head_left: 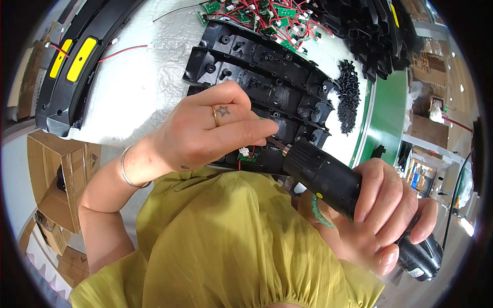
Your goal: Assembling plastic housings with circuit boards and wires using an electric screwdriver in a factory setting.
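Several black housings (282,93), circuit board (249,158) in one

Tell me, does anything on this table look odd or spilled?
Nothing looks plainly damaged or spilled. The untidiest spot is the tangled heap of circuit boards and red wires beyond the black casings; small black parts to the right lie loose, but in one pile.

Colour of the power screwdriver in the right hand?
The power screwdriver is black with a yellow dot; best seen in the head view.
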Available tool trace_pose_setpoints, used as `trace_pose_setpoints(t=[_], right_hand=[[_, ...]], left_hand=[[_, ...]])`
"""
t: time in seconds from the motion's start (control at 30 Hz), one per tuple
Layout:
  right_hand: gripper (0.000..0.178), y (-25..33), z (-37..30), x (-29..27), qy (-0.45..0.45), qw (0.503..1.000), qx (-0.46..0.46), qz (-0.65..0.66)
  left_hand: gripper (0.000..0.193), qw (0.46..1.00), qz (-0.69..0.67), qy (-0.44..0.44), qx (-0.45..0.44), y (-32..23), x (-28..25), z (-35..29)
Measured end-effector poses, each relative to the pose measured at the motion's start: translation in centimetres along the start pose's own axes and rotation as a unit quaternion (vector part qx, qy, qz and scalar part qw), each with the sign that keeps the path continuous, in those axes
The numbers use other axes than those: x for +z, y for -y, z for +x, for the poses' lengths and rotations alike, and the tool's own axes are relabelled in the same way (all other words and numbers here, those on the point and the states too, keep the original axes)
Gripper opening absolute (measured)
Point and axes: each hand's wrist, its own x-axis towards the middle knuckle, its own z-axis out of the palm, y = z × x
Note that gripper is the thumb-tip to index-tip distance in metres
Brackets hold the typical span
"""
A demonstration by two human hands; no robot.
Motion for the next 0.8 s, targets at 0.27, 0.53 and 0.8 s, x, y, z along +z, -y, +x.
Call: trace_pose_setpoints(t=[0.27, 0.53, 0.8], right_hand=[[0.030, 0.7, -0.2, 0.7, -0.079, 0.995, -0.051, 0.009], [0.028, 1.2, 0.2, -0.9, 0.002, 0.999, 0.003, 0.039], [0.028, 1.8, 0.0, -1.0, 0.013, 0.999, 0.045, -0.002]], left_hand=[[0.037, 1.000, -0.017, 0.012, 0.009, -0.2, 0.0, 0.1], [0.032, 0.999, -0.029, 0.012, 0.036, -0.4, 0.3, 0.0], [0.037, 0.996, -0.013, 0.071, 0.054, -0.8, -0.1, 0.1]])
